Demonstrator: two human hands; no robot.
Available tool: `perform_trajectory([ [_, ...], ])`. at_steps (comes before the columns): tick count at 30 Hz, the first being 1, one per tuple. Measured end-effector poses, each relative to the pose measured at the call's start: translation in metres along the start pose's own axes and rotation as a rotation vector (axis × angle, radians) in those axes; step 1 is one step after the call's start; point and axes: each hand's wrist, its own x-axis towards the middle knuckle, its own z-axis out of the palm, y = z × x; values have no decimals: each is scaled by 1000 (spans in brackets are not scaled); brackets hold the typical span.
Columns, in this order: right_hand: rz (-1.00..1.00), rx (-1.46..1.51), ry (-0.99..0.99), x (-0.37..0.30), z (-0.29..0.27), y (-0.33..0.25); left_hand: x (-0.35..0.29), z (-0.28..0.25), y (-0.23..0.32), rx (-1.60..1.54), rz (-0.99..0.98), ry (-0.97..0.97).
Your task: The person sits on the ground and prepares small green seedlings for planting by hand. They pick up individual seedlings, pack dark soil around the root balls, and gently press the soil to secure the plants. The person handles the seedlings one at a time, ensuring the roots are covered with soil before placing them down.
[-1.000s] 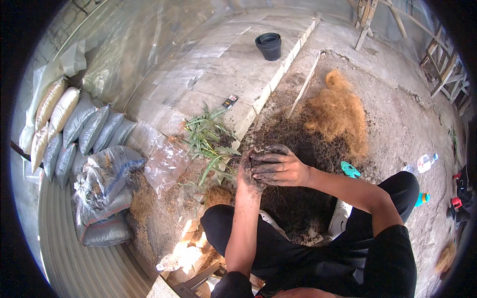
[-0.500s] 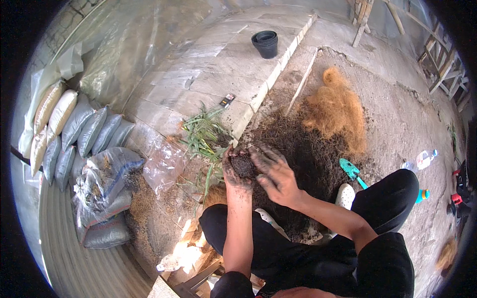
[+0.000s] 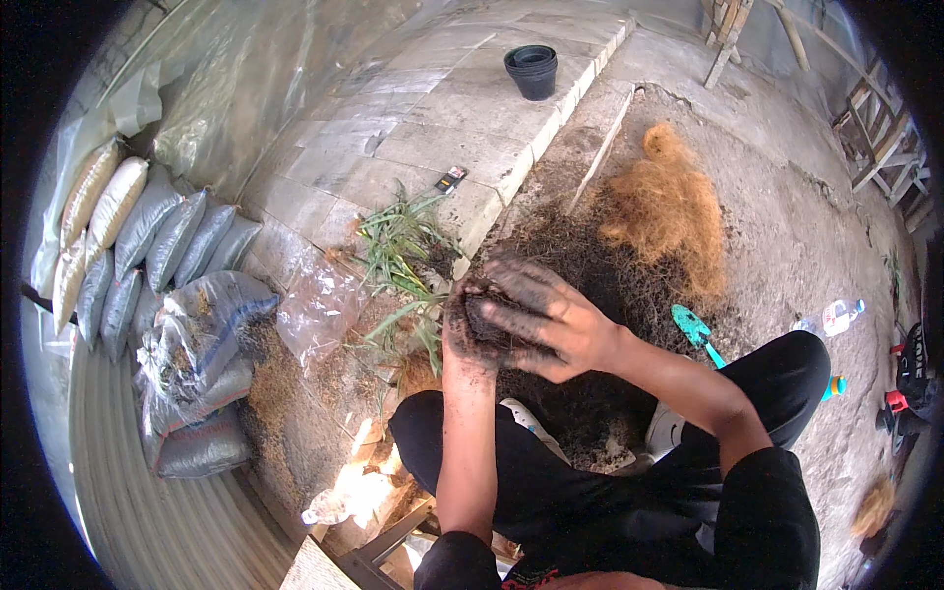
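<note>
Dark soil coats both my hands. Between them is a clump of dark soil [image 3: 474, 313], mostly covered now. My left hand [image 3: 464, 329] cups the clump from below and the left side. Over its top curves my right hand [image 3: 539, 320], the fingers slightly apart and pressed against it. Just left of my hands lie green plants with long narrow leaves [image 3: 398, 246]. A heap of loose dark soil [image 3: 590, 285] spreads on the ground beyond and to the right.
Orange-brown fibre [image 3: 674, 211] lies on the soil heap. A turquoise trowel [image 3: 694, 324] is near my right knee. Black nested pots [image 3: 531, 74] stand on the paving. Filled bags [image 3: 147, 236], clear plastic [image 3: 320, 305] and an open sack [image 3: 211, 320] lie left; a bottle [image 3: 841, 317] lies right.
My right hand has moved left and closed over the soil clump, which was more exposed before. My left hand still cups it.
</note>
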Motion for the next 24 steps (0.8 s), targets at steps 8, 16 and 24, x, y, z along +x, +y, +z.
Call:
perform_trajectory([
  [8, 32, -241, -323, 5, 10, 5, -12, 4, -18, -137, 44, 19],
  [16, 59, -152, -283, -16, 6, 13, -1, 20, -6, -37, -60, 186],
  [24, 39, -51, -163, -48, 22, 34, 8, -5, -19, -62, -73, 173],
])
